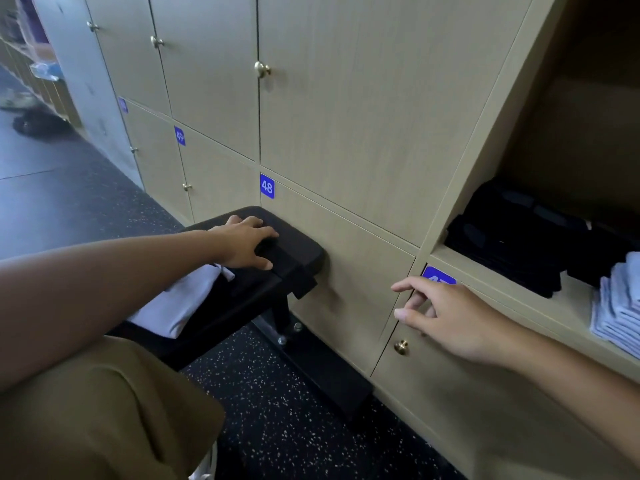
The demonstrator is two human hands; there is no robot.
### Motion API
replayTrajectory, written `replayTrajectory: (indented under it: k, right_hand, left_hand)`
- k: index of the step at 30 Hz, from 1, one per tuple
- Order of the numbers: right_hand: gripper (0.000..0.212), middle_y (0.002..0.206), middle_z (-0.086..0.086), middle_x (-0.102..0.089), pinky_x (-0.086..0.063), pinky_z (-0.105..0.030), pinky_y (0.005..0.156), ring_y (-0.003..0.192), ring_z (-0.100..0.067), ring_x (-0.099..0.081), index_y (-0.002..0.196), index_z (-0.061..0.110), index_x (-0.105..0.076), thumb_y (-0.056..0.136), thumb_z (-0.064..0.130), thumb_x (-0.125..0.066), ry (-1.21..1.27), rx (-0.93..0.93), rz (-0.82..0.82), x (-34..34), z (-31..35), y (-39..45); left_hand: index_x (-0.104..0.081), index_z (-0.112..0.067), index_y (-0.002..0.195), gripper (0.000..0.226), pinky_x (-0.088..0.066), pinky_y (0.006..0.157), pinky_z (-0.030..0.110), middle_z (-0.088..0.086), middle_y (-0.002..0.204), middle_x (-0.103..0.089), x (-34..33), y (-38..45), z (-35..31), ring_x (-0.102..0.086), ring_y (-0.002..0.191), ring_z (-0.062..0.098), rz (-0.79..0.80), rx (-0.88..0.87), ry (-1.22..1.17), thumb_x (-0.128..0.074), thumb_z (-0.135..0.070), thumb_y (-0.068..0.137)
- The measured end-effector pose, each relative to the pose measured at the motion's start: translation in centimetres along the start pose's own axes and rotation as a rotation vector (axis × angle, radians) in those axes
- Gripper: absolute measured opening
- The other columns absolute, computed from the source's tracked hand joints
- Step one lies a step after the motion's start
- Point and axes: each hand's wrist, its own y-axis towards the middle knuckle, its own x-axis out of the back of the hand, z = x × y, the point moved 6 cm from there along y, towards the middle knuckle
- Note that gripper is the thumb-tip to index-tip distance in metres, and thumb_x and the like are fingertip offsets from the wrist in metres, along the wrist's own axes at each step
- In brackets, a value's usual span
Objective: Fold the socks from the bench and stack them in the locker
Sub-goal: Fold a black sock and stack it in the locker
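Note:
My left hand [247, 242] lies flat with spread fingers on a black sock [294, 268] at the far end of the dark padded bench [304, 247]; the sock's end hangs over the bench edge. A pale sock [180, 303] lies on the bench under my left forearm. My right hand [440, 315] hovers with loosely curled fingers and holds nothing, in front of the locker fronts just below the open locker [540, 299]. Inside that locker sit a pile of folded black socks [512, 244] and a stack of folded pale blue socks [620, 303].
Wooden locker doors with brass knobs [401, 347] and blue number tags, one reading 48 [267, 186], fill the wall. Dark speckled floor [277, 410] lies below. My knee in olive cloth [104, 410] is at the lower left.

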Motion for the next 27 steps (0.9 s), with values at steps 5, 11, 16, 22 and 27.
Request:
replayTrajectory:
  k: [5, 11, 16, 22, 27]
  right_hand:
    - [0.035, 0.099, 0.016, -0.065, -0.054, -0.026, 0.078, 0.08, -0.008, -0.066, 0.131, 0.043, -0.052, 0.097, 0.044, -0.06, 0.008, -0.004, 0.019, -0.4, -0.2, 0.2]
    - [0.034, 0.099, 0.016, -0.065, -0.055, -0.028, 0.081, 0.08, -0.006, -0.066, 0.13, 0.043, -0.052, 0.097, 0.045, -0.061, 0.01, -0.002, 0.033, -0.5, -0.5, 0.6]
    - [0.034, 0.102, 0.016, -0.064, -0.055, -0.029, 0.082, 0.082, -0.006, -0.066, 0.129, 0.045, -0.052, 0.096, 0.047, -0.06, 0.009, -0.007, 0.041, -0.6, -0.9, 0.8]
    - [0.031, 0.102, 0.015, -0.064, -0.049, -0.02, 0.071, 0.079, -0.006, -0.067, 0.127, 0.045, -0.053, 0.097, 0.046, -0.06, 0.011, -0.014, 0.054, -0.8, -0.9, 1.1]
    - [0.031, 0.102, 0.014, -0.064, -0.048, -0.02, 0.073, 0.082, -0.005, -0.067, 0.127, 0.045, -0.054, 0.096, 0.047, -0.06, 0.009, -0.028, 0.051, -0.8, -1.1, 1.2]
  left_hand:
    - [-0.014, -0.053, 0.157, 0.085, -0.019, 0.122, 0.062, 0.008, 0.171, 0.003, -1.4, 0.3, -0.2, 0.004, 0.154, 0.047, 0.103, 0.065, -0.056, -0.061, -0.069, 0.088]
    - [-0.017, -0.057, 0.154, 0.096, -0.025, 0.115, 0.066, 0.006, 0.169, 0.007, -2.1, -0.4, -2.7, 0.001, 0.153, 0.045, 0.131, 0.032, -0.015, -0.061, -0.085, 0.074]
    - [-0.015, -0.052, 0.155, 0.09, -0.034, 0.11, 0.061, 0.011, 0.167, -0.003, -2.7, -1.0, -4.9, -0.018, 0.148, 0.045, 0.001, 0.02, 0.129, -0.063, -0.075, 0.082]
    - [-0.024, -0.047, 0.156, 0.066, -0.047, 0.101, 0.051, 0.01, 0.155, -0.025, -2.4, -1.5, -6.3, -0.033, 0.136, 0.039, -0.154, -0.057, 0.194, -0.052, -0.059, 0.098]
    - [-0.022, -0.042, 0.158, 0.056, -0.053, 0.09, 0.042, 0.008, 0.144, -0.034, -1.8, -1.6, -6.6, -0.042, 0.126, 0.033, -0.229, -0.104, 0.162, -0.044, -0.043, 0.107]
